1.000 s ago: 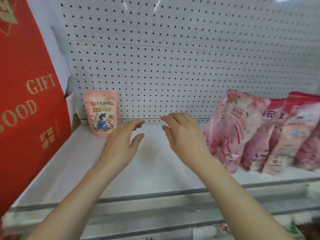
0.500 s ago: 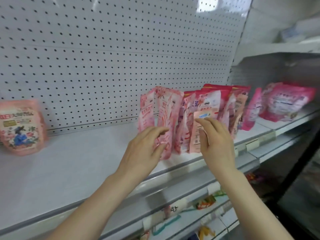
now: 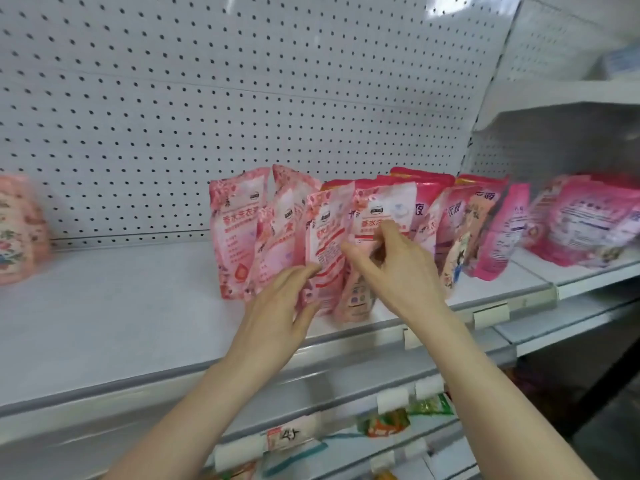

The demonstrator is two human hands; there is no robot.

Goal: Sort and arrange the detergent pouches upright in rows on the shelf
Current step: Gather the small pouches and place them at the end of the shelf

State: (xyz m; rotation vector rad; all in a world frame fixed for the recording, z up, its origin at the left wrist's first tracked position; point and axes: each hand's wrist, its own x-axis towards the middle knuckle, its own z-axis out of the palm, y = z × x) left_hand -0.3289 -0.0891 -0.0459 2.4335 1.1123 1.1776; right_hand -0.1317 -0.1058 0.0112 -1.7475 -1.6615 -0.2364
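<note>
Glossy pink film pouches point(image 3: 239, 233), flat with white label panels, stand leaning on the white metal shelf point(image 3: 121, 317) from centre to 3 o'clock; "香水" legible on several; one lone pouch point(image 3: 17, 230), blurred, at 9 o'clock. Left hand point(image 3: 277, 310), fingers nearly straight, touches the front pouch point(image 3: 325, 237); right hand point(image 3: 398, 271), at its 2 o'clock, pinches the next pouch point(image 3: 391, 206) between thumb and curled fingers.
</note>
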